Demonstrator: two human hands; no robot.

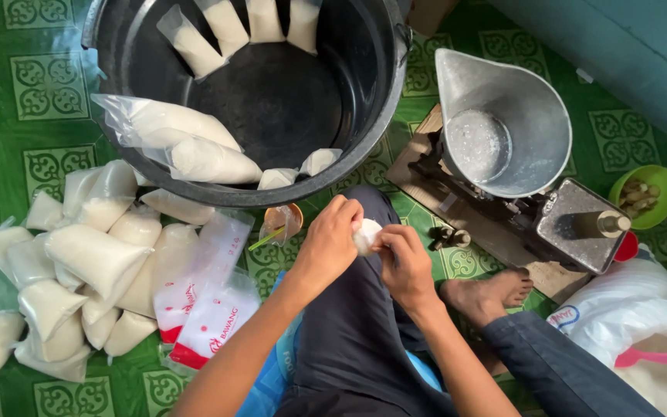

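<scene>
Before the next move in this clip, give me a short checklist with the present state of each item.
1. Both hands on the small bag: left hand and right hand pinch the bag between them: ok.
2. Bag mouth closed: hidden by the fingers: cannot tell.
3. Room in the black tub: bags line its wall only, the bottom is bare: ok.
4. Scale pan emptied: only a thin white residue: ok.
5. Filled bags stacked to the left, apart from the hands: ok.
6. Pink scoop in the open sack: ok.
</scene>
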